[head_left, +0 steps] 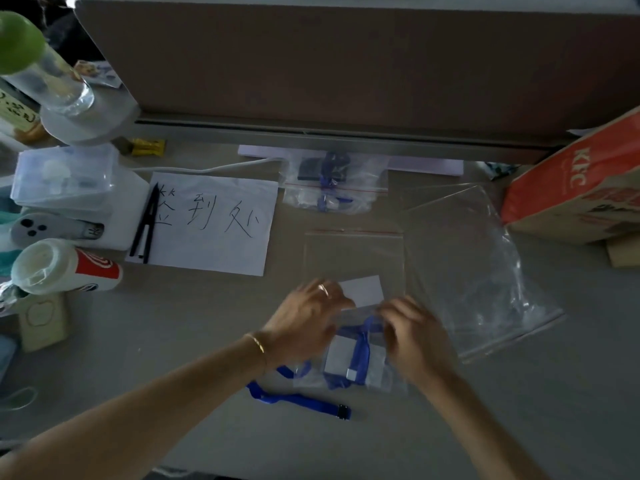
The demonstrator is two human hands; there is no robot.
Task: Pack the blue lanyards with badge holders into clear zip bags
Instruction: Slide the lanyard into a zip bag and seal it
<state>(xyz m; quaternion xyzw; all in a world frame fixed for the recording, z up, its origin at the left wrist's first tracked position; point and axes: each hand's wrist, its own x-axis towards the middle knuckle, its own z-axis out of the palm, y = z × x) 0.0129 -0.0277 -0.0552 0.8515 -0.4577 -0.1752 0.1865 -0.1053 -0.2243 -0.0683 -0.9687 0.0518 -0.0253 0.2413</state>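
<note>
Both hands are at the mouth of a clear zip bag point(349, 367) lying on the bench point(519, 427), just nearer the camera than an empty zip bag point(353, 258) with a red seal line. The left hand point(304, 323) grips the bag's upper left edge with curled fingers, a ring showing; the right hand point(412, 337) pinches the upper right edge, though motion blur hides its exact fingertip contact. Inside that bag sits a badge holder point(341, 362) with the blue lanyard point(362, 355) crossing it. The lanyard's tail point(294, 398) trails out of the bag to the left and ends in a dark clip point(344, 411) on the bench. Beyond the empty bag lies an already filled bag point(332, 183). To the left of the empty bag is a white sheet point(214, 223) with handwritten characters; to its right, a large clear plastic bag point(478, 271).
</note>
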